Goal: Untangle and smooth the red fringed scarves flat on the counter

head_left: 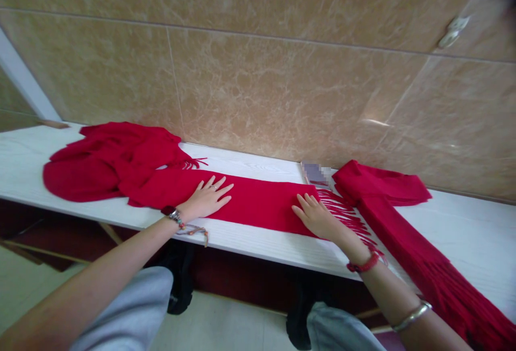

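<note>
A red fringed scarf (258, 203) lies along a narrow white table, its middle stretch flat and its left part heaped in loose folds. My left hand (207, 199) rests on the flat stretch with fingers spread. Near the fringed end, my right hand (316, 215) lies palm down on the cloth, fingers extended. The fringe (349, 216) fans out to the right, past my right wrist. Neither hand grips the fabric.
On the right, a second red scarf (387, 222) lies folded and bent, its fringe toward the table's front edge. A flat rectangular item (316, 173) sits against the tan tiled wall (282, 87). The white table (250, 243) is narrow, with my knees below its front edge.
</note>
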Demonstrator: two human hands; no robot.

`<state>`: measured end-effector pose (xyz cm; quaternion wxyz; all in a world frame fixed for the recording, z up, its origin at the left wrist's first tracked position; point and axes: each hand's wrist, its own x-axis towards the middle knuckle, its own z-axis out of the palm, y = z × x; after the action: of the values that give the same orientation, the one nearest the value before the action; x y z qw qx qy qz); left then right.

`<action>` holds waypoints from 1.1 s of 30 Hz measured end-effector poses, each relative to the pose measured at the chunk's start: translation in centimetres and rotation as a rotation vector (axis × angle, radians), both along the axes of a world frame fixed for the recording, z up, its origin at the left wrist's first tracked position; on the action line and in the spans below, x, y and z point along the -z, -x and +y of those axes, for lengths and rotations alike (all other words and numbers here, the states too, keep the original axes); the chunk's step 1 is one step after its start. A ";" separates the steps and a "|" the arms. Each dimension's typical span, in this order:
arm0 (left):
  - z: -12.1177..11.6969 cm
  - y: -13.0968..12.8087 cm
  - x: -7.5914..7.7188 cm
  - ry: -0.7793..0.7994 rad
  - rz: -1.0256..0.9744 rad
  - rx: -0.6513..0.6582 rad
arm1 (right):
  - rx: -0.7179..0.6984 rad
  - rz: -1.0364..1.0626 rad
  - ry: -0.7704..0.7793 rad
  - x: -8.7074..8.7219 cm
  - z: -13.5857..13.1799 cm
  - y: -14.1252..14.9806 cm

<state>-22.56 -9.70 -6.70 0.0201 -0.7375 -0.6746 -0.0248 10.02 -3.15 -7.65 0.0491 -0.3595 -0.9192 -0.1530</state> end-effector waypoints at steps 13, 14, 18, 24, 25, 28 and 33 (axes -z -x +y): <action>-0.2 -0.2 -0.4 0.024 -0.025 -0.009 | -0.009 0.188 0.319 -0.7 -4.7 12.5; -0.2 -0.2 -0.4 0.023 -0.032 -0.009 | -0.008 0.162 0.304 -0.7 -4.5 11.8; 0.0 0.1 -0.1 0.019 -0.051 -0.002 | 0.023 0.062 0.224 -0.9 -3.5 7.3; 0.4 0.5 0.6 0.010 -0.039 0.004 | 0.069 -0.104 0.128 -0.4 -1.6 0.1; 0.5 0.5 0.6 0.007 -0.036 0.003 | 0.071 -0.138 0.123 -0.4 -1.4 -0.9; 0.4 0.5 0.4 0.020 -0.034 -0.003 | 0.126 -0.178 0.128 -1.1 -1.0 -2.3; 0.5 -0.2 -0.8 0.098 -0.021 -0.031 | 0.188 0.012 0.137 -3.0 -1.0 1.2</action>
<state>-22.33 -9.24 -5.88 -0.0227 -0.7267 -0.6866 0.0006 8.78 -4.17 -4.65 0.0154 -0.4477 -0.8894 -0.0914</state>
